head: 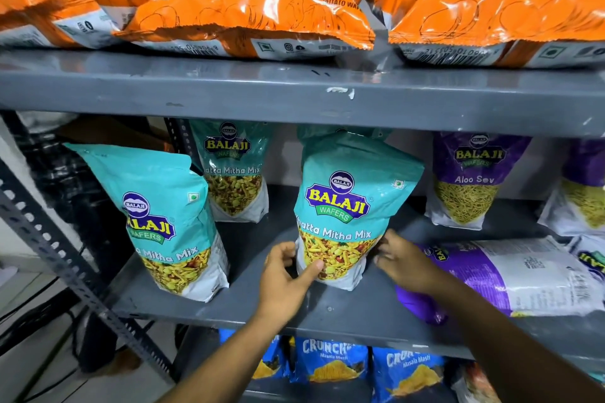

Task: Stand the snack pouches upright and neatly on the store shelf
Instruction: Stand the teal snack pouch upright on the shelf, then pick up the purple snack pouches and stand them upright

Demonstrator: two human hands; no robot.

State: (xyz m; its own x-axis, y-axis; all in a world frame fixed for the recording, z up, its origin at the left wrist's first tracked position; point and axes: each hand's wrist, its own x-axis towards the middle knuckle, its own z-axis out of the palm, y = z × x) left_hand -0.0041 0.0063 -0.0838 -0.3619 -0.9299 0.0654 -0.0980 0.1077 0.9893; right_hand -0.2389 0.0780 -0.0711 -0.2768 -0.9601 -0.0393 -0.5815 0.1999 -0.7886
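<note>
A teal Khatta Mitha Mix pouch [347, 206] stands upright in the middle of the grey middle shelf [343, 307]. My left hand [288, 275] grips its lower left corner, thumb across the front. My right hand [404, 263] touches its lower right edge with fingers spread. A second teal pouch [163, 222] stands at the left, leaning left. A third teal pouch [234, 170] stands further back. A purple Aloo Sev pouch [471, 180] stands at the back right. Another purple pouch [510, 275] lies flat beside my right hand.
Orange wafer bags [255, 6] lie flat on the upper shelf, whose grey front edge [294, 91] hangs just above the pouch tops. Blue Crunchex bags [330, 363] fill the shelf below. A perforated metal upright [65, 258] slants at the left. More purple pouches [582, 193] stand at the far right.
</note>
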